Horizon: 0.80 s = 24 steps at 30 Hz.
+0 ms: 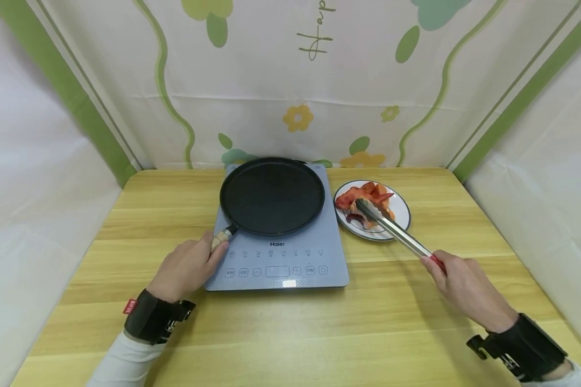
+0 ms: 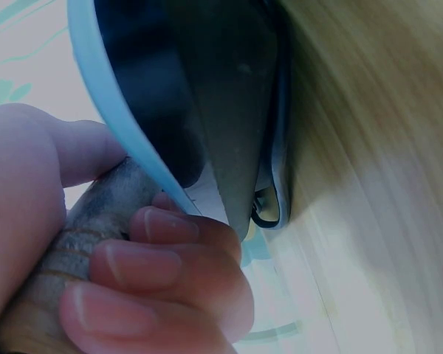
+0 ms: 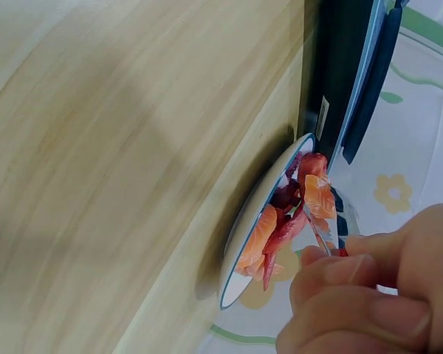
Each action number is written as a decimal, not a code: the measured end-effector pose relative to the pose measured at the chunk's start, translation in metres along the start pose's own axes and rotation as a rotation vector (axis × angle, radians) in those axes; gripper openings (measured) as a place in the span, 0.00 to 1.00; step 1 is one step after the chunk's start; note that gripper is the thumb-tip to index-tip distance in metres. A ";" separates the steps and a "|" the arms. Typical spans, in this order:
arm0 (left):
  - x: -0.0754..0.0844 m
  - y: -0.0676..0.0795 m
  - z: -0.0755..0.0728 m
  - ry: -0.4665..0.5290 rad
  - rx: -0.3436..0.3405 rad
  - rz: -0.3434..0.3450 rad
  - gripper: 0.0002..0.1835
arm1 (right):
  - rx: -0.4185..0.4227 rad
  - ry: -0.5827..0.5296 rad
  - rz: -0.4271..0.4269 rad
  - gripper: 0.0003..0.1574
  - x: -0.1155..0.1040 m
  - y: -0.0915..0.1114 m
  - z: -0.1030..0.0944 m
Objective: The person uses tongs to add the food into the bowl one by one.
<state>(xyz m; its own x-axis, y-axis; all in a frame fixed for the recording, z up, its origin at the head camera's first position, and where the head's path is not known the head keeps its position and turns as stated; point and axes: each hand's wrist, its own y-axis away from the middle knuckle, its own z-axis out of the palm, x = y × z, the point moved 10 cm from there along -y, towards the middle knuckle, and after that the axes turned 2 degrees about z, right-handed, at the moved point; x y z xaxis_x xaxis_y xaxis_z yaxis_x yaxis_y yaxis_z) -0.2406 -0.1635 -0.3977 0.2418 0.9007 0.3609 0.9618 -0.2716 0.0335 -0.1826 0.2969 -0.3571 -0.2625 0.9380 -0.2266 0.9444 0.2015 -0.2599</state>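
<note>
A flat black frying pan [image 1: 273, 196] sits on a grey induction cooker [image 1: 290, 269]. Curled around the pan's wooden handle [image 2: 96, 214] are the fingers of my left hand [image 1: 186, 266]. My right hand [image 1: 472, 290] grips metal tongs [image 1: 402, 234] by their red-edged end. The dark tips of the tongs reach into the pieces of red and orange meat or fish [image 1: 368, 199] on a white plate [image 1: 403, 214] with a dark blue rim. In the right wrist view, orange, white-striped slices [image 3: 257, 236] lie among deep red ones on that plate, close to my fingers.
The plate stands just right of the cooker on a wooden table [image 1: 290, 338]. A white cloth printed with flowers [image 1: 297, 118] hangs behind the table, and plain white cloth walls [image 1: 43, 177] rise at both sides.
</note>
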 end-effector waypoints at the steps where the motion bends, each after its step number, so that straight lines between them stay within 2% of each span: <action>1: 0.000 0.000 0.000 0.001 -0.001 -0.001 0.21 | 0.001 0.000 -0.002 0.16 -0.001 0.000 -0.001; 24: -0.001 0.001 0.000 0.002 -0.001 -0.009 0.23 | 0.016 -0.017 -0.035 0.16 -0.015 -0.013 -0.016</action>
<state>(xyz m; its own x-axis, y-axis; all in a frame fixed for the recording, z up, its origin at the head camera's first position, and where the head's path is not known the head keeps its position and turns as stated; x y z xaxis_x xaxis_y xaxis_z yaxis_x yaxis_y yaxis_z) -0.2400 -0.1646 -0.3977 0.2332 0.9025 0.3620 0.9637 -0.2642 0.0380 -0.1880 0.2851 -0.3355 -0.2990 0.9255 -0.2325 0.9311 0.2296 -0.2834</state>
